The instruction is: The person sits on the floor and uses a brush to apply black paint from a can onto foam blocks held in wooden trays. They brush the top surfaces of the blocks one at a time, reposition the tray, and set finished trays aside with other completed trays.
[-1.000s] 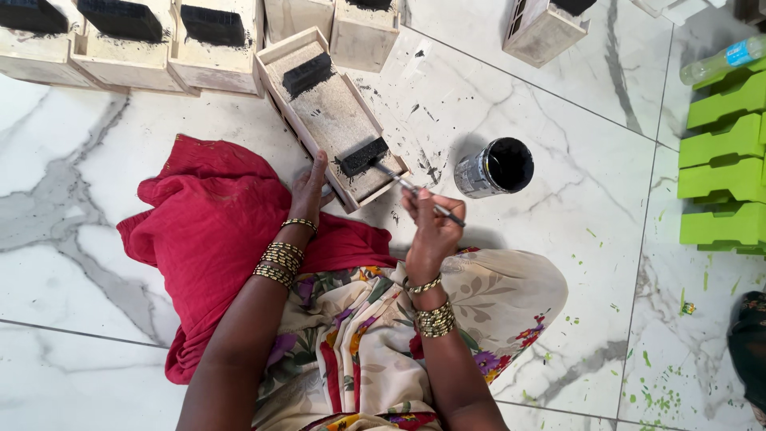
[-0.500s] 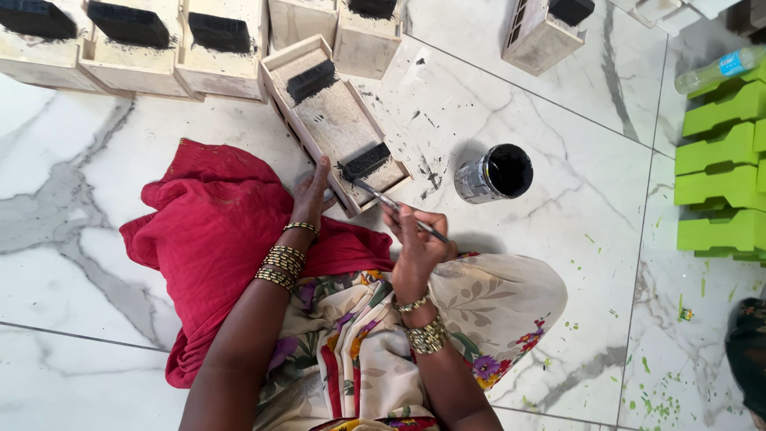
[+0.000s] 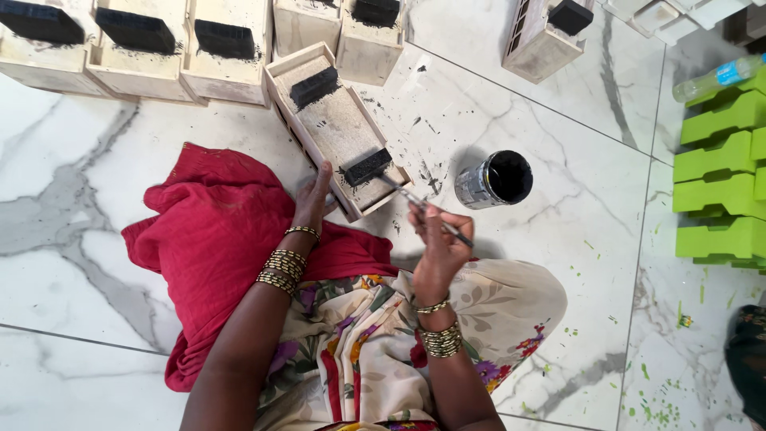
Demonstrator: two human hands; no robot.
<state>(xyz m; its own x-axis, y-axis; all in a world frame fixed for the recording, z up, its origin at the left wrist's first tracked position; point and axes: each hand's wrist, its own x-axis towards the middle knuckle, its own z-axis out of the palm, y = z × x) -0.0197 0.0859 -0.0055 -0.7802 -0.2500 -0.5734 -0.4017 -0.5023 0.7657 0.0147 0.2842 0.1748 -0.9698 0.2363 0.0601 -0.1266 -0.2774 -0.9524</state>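
Nearby, paint tin (image 3: pixel 495 180) of black paint (image 3: pixel 511 175)

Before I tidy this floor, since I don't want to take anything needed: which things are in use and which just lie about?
In use: wooden tray steadied by left hand; thin brush in right hand, tip at a black block; open paint tin.

Lying about: green blocks; plastic bottle; row of painted trays; red cloth.

Paint tin (image 3: pixel 495 179) right of wooden tray (image 3: pixel 339 132)
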